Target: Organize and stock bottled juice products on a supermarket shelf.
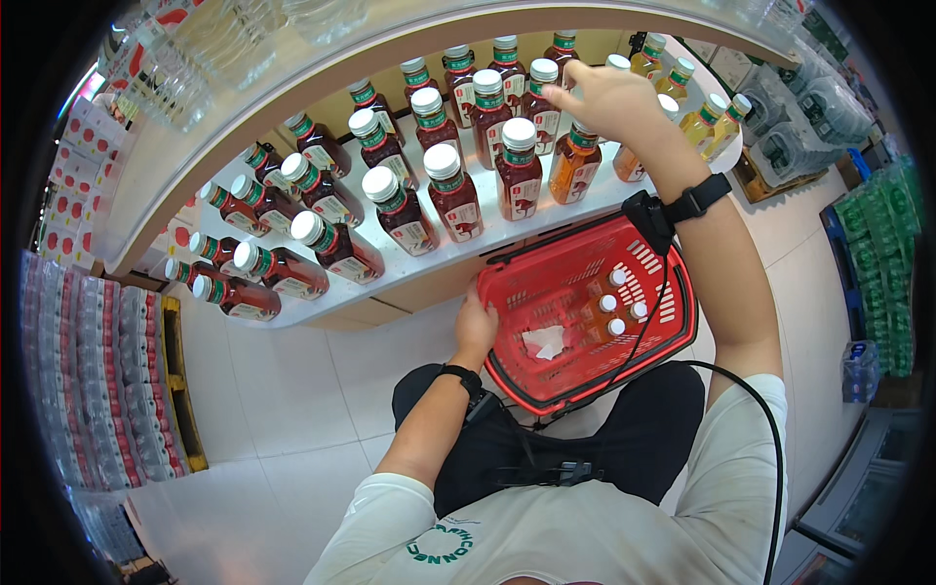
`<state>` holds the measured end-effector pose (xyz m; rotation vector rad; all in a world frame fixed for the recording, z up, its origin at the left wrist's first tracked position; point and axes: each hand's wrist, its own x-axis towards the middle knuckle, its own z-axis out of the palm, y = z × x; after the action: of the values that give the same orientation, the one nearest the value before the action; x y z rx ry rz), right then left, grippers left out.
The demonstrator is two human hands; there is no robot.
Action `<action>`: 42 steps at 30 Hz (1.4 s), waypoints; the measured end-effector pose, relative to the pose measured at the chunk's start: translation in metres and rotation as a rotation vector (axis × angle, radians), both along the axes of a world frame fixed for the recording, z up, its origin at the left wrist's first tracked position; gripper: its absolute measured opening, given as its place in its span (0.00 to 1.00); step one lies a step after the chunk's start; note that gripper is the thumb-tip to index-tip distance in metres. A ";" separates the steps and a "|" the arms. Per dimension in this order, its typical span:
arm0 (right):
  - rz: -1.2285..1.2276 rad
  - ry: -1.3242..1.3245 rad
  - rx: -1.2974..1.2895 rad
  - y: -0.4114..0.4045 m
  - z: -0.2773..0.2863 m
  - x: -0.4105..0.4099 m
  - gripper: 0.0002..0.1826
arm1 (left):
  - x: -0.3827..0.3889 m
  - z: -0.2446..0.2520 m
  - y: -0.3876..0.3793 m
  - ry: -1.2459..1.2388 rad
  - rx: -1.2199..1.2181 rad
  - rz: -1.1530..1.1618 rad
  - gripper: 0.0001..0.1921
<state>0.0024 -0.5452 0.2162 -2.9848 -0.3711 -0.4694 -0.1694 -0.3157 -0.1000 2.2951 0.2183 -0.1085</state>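
Observation:
My left hand (477,325) grips the left rim of a red plastic shopping basket (526,387). Several small orange drink bottles (603,329) with white caps stand inside it, beside a crumpled white paper (545,342). Over the shelf, my right hand (603,99) has its thumb and forefinger apart, close to a dark red bottle (541,110) with a white cap; nothing shows between them, and its other fingers are hidden. Below it stands an orange bottle (575,167). Rows of dark red bottles (461,208) fill the shelf to the left; yellow bottles (706,124) stand at the right.
The white shelf (344,292) curves under an upper shelf edge (307,62). Shrink-wrapped bottle packs (95,380) are stacked at the left beside a yellow pallet (183,387). Green packs (881,241) stand at the right. A black cable (776,453) runs past my right arm.

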 end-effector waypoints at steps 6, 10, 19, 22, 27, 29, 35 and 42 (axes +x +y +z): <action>-0.001 0.191 -0.276 -0.010 -0.006 0.000 0.36 | -0.001 -0.007 0.002 -0.075 0.000 -0.017 0.33; -0.110 0.308 -0.041 0.003 0.015 0.011 0.36 | -0.003 -0.002 0.005 -0.068 0.020 -0.009 0.33; -0.062 0.364 -0.193 0.025 -0.016 0.097 0.33 | -0.005 -0.004 0.003 -0.038 -0.008 -0.012 0.35; -0.031 0.342 -0.184 0.015 -0.020 0.105 0.31 | -0.006 -0.006 0.003 -0.022 0.005 -0.008 0.34; -0.020 0.317 -0.071 -0.002 -0.020 0.110 0.32 | -0.001 -0.006 0.003 -0.027 -0.018 0.009 0.34; -0.044 0.357 -0.097 0.002 -0.015 0.108 0.35 | 0.000 -0.006 0.003 -0.015 -0.037 0.011 0.34; 0.007 -0.049 -0.077 0.017 0.005 0.140 0.29 | 0.001 -0.003 -0.006 0.001 0.049 0.027 0.31; -0.211 -0.129 -0.107 0.050 0.012 0.132 0.29 | -0.005 0.000 -0.003 -0.003 0.027 0.041 0.32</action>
<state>0.1342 -0.4947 0.2281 -3.1225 -0.0923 -0.6852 -0.1742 -0.3188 -0.0998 2.3165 0.2668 -0.0818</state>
